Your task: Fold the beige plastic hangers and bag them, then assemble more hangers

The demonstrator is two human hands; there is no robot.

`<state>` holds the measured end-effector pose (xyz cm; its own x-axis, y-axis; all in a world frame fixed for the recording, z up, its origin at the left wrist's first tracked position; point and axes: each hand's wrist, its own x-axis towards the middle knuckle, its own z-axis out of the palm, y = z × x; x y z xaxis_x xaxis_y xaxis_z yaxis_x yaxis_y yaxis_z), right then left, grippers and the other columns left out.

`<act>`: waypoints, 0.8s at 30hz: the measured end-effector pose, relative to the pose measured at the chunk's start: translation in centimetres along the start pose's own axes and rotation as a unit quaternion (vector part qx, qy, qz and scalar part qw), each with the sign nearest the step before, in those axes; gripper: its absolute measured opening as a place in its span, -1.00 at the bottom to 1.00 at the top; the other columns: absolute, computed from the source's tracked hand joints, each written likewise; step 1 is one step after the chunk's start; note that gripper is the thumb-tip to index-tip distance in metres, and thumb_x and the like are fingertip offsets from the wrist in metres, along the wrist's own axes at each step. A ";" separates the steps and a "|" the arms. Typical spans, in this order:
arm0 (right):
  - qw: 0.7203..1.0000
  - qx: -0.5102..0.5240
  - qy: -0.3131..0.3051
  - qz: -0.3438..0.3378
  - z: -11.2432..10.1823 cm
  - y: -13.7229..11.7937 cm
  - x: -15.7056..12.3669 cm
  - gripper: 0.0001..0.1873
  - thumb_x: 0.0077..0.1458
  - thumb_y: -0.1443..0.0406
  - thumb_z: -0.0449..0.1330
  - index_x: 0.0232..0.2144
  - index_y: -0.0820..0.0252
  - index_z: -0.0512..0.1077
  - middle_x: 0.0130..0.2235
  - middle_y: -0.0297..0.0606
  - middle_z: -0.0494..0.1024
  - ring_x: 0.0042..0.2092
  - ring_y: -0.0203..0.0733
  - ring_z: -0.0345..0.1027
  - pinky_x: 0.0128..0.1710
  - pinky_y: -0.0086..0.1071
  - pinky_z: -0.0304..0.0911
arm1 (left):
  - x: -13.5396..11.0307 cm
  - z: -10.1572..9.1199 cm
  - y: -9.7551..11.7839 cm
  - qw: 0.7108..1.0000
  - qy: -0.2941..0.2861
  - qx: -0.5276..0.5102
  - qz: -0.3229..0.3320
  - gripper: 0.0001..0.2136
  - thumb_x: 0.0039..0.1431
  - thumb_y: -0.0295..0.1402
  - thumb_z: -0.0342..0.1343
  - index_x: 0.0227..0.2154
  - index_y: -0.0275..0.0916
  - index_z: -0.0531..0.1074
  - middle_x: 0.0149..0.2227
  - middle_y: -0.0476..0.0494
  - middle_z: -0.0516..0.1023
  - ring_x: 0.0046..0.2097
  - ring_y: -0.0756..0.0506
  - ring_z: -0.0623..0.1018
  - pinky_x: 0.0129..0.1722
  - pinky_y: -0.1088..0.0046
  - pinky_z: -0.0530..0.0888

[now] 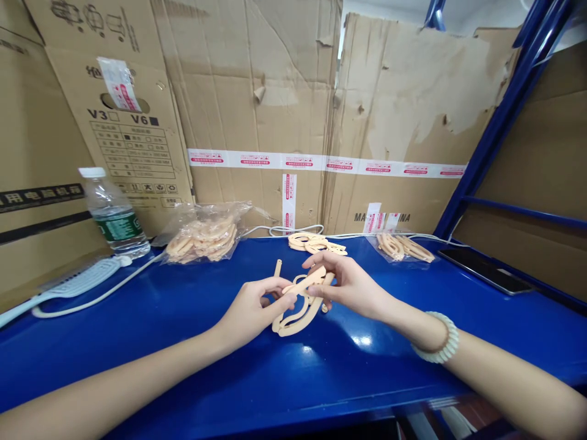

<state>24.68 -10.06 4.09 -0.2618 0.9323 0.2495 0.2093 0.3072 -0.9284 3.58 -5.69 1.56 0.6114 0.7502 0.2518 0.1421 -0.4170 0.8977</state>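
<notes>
Left hand (250, 308) and right hand (356, 287) hold a strip (301, 285) above a table (367, 373), bottle (117, 223) and brush (87, 280) at left, phone (484, 271) at right. Behind them, loose pieces (316, 243) lie between 2 bags (235, 212), before cardboard (257, 116).

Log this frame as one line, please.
left hand: pinching narrow pale wooden piece; right hand: holding its other end; beneath: curved pale wooden pieces; surface: glossy blue table

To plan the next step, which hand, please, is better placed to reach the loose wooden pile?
Probably the right hand: it is nearer the pile; the left hand also holds the wooden piece.
</notes>
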 end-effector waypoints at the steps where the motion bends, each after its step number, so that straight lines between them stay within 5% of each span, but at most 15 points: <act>1: 1.000 0.008 0.005 0.003 0.1 0.0 -0.1 -0.57 -0.03 0.25 0.35 -0.11 0.15 0.34 -0.35 -0.36 0.50 -0.51 -0.35 0.40 -0.54 -0.45 0.41 | -0.1 0.1 0.0 1.000 -0.010 -0.007 0.000 -0.75 0.16 -0.16 0.14 -0.26 -0.24 0.51 -0.43 -0.11 0.56 -0.45 -0.06 0.51 -0.55 0.53 0.37; 4: 0.998 0.043 0.024 0.043 -0.2 0.3 -0.4 -0.52 -0.11 0.26 0.39 -0.11 0.20 0.38 -0.31 -0.29 0.53 -0.43 -0.28 0.45 -0.46 -0.37 0.47 | -0.3 0.1 0.1 0.998 0.002 -0.058 -0.015 -0.70 0.20 -0.11 0.08 -0.26 -0.28 0.48 -0.45 -0.11 0.56 -0.55 0.00 0.45 -0.59 0.53 0.35; 8: 0.992 0.042 0.040 0.109 -1.4 0.9 -0.2 -0.54 -0.12 0.26 0.40 -0.13 0.28 0.46 -0.39 -0.29 0.56 -0.42 -0.24 0.51 -0.36 -0.32 0.50 | -0.1 -0.4 0.2 0.990 0.091 -0.111 -0.007 -0.69 0.18 -0.09 0.12 -0.31 -0.29 0.42 -0.41 -0.10 0.55 -0.49 -0.01 0.49 -0.53 0.51 0.43; 13: 0.994 -0.019 0.013 0.104 -2.5 0.9 0.2 -0.72 -0.11 0.17 0.38 -0.40 0.29 0.53 -0.43 -0.28 0.54 -0.40 -0.26 0.45 -0.33 -0.33 0.44 | 0.3 -1.1 0.0 0.964 0.197 -0.179 0.019 -0.70 0.16 -0.09 0.14 -0.34 -0.26 0.37 -0.35 -0.06 0.50 -0.34 -0.04 0.52 -0.38 0.45 0.52; 18: 0.993 -0.071 0.082 0.040 -2.2 0.2 0.0 -0.71 -0.05 0.12 0.32 -0.43 0.28 0.56 -0.45 -0.27 0.52 -0.39 -0.27 0.34 -0.38 -0.39 0.26 | 0.0 -1.1 0.2 0.975 0.162 -0.145 0.039 -0.72 0.22 -0.11 0.09 -0.39 -0.25 0.33 -0.44 0.00 0.45 -0.43 -0.01 0.48 -0.48 0.51 0.44; 24: 0.986 0.098 0.134 0.031 -1.9 0.1 -0.1 -0.69 -0.09 0.13 0.38 -0.49 0.24 0.43 -0.50 -0.39 0.43 -0.54 -0.43 0.19 -0.58 -0.50 0.13 | -0.6 -1.1 0.8 0.995 0.080 -0.063 0.016 -0.69 0.25 -0.09 0.02 -0.46 -0.22 0.27 -0.55 0.06 0.36 -0.52 0.02 0.38 -0.47 0.51 0.37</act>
<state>26.47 -9.78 4.52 0.0089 0.9733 0.2295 0.0242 0.2293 -0.9731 2.50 -5.95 2.54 0.4805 0.8144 0.3254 0.0203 -0.3813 0.9242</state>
